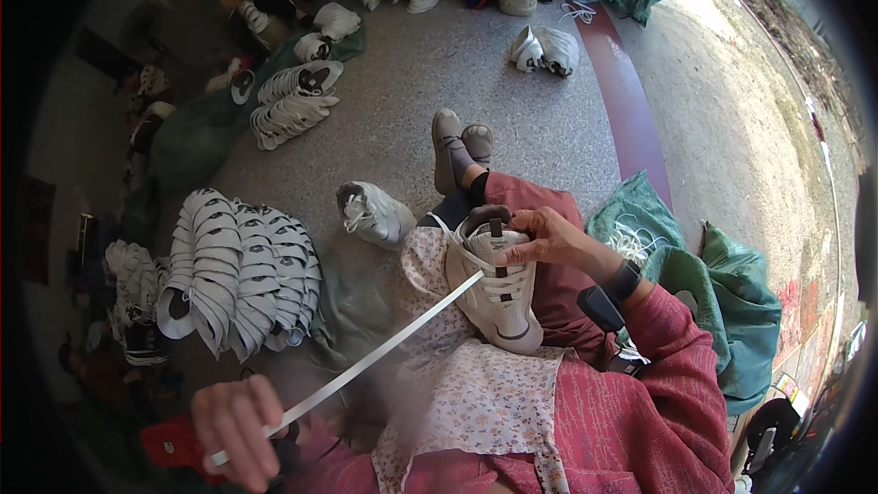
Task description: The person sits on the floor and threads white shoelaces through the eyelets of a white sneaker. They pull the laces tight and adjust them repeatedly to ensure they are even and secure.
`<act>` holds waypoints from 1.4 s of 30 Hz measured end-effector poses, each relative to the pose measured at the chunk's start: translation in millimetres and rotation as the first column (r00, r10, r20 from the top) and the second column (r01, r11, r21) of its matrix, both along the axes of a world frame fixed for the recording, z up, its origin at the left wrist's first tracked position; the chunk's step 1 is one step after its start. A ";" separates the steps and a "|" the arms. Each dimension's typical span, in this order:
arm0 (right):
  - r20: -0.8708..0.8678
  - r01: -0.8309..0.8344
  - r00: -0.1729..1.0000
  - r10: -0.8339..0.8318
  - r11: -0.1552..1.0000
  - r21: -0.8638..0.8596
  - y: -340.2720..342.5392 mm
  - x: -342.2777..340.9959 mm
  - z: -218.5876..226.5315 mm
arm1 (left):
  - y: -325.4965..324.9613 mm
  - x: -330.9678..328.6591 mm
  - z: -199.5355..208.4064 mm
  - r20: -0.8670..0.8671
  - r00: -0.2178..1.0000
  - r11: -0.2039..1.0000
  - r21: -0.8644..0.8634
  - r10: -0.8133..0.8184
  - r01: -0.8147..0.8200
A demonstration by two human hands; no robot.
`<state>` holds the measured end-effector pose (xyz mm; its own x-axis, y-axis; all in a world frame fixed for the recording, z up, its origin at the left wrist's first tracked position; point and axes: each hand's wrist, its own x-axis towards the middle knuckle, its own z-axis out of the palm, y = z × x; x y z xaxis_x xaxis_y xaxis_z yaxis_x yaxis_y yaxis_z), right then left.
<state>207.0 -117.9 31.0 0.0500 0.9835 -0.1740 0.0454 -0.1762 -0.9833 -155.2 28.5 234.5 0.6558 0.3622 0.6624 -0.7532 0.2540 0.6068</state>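
Gray floor [393,82] lay past the apron's [485,393] edge. Left hand [240,430] pinched the lace [380,349]; right hand's [547,242] fingers clamped the shoe [506,313], some rows laced, long end left.

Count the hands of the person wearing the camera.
2: the left hand at lower left, holding the white lace; the right hand on the beige shoe near the centre. Neither is hidden.
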 end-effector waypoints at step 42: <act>-0.028 0.166 0.985 -0.168 0.984 -0.065 7.6 -14.4 -17.7 | 29.8 138.6 -169.4 -0.805 0.590 0.994 -0.009 0.058 -0.110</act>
